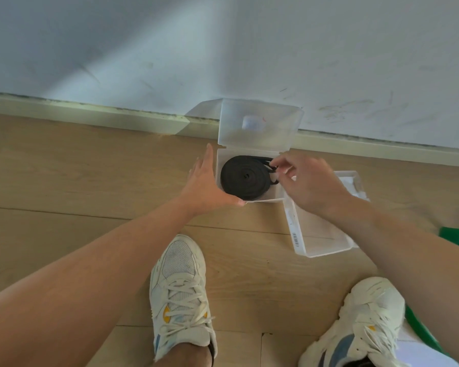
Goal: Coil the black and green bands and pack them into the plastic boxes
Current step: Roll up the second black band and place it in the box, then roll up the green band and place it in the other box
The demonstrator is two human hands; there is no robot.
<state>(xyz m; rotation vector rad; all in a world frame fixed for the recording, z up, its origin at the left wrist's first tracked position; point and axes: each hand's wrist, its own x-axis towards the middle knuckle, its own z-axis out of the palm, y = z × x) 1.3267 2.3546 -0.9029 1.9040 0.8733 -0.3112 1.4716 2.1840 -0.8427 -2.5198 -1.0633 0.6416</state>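
The coiled black band (245,177) lay in the open box (249,200). The right hand (306,181) pinched its loose end; the left hand (210,185), spread, steadied the box. A barcode label (295,239), unreadable, marked the near box (326,234).

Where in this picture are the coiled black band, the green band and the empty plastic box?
coiled black band (245,177), head view, flat top of the coil
green band (453,235), head view, piece at right edge
empty plastic box (322,251), head view, near wall

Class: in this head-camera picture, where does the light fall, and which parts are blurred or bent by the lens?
Head view: a sunlit band slants across the wall at left; the baseboard bows from wide-angle distortion; the green band at the right edge is blurred; the coiled black band is fairly sharp.
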